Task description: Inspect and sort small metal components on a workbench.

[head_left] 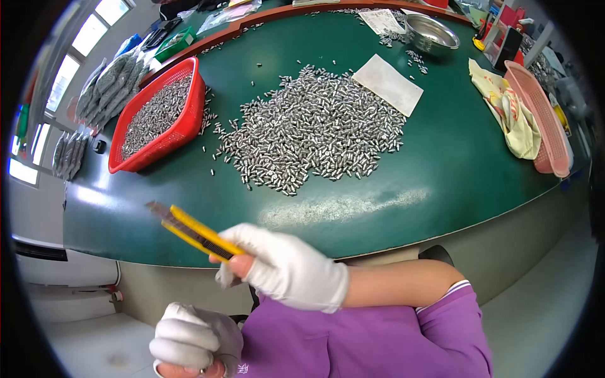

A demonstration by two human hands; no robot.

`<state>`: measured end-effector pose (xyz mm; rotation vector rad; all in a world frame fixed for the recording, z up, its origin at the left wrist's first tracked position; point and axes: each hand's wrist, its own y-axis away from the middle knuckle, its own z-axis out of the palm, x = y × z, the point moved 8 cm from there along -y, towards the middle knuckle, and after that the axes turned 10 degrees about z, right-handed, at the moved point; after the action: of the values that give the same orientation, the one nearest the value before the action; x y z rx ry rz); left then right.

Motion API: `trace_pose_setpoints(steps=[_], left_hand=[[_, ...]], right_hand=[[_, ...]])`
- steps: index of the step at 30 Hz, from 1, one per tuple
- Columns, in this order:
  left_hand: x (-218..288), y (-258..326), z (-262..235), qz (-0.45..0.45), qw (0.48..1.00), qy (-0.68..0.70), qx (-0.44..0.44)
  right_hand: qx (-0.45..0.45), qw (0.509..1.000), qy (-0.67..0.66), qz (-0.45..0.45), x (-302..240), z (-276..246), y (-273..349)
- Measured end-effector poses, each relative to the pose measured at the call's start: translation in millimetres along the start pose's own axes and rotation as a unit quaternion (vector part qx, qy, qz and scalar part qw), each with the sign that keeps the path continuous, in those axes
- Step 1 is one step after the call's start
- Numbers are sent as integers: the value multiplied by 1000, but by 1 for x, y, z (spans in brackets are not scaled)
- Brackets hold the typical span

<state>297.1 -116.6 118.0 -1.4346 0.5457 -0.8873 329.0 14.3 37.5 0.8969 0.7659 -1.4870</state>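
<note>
My right hand (290,268), in a white glove with bare fingertips showing, is closed round a yellow utility knife (196,232). The knife's blade is out and points to the far left, over the front part of the green table (454,170). Lower left, below the table edge, my gloved left hand (189,337) is curled shut. A tiny glint of a small metal piece shows at its bare fingertips, mostly hidden. Beyond my hands a broad heap of small silver metal pieces (315,129) lies on the table, with a white card (389,85) on its right side.
At the left a red plastic basket (186,120) holds more metal pieces, beside stacked grey bags (116,88). A steel bowl (432,34) stands at the back right. A yellow cloth (507,113) lies by a pink basket (539,120) on the right.
</note>
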Motion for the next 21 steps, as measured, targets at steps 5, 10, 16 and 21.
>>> trace_pose_setpoints(steps=[5,10,16,21], left_hand=[[-58,25,3,-198,980,-4,18],[-109,64,34,-490,867,87,23],[-135,86,63,-574,796,188,39],[-142,99,84,-620,745,242,38]], right_hand=[[414,870,171,-206,-90,-103,97],[660,460,587,-92,-120,-169,210],[647,334,683,58,-102,-198,221],[523,509,675,-108,-103,-134,149]])
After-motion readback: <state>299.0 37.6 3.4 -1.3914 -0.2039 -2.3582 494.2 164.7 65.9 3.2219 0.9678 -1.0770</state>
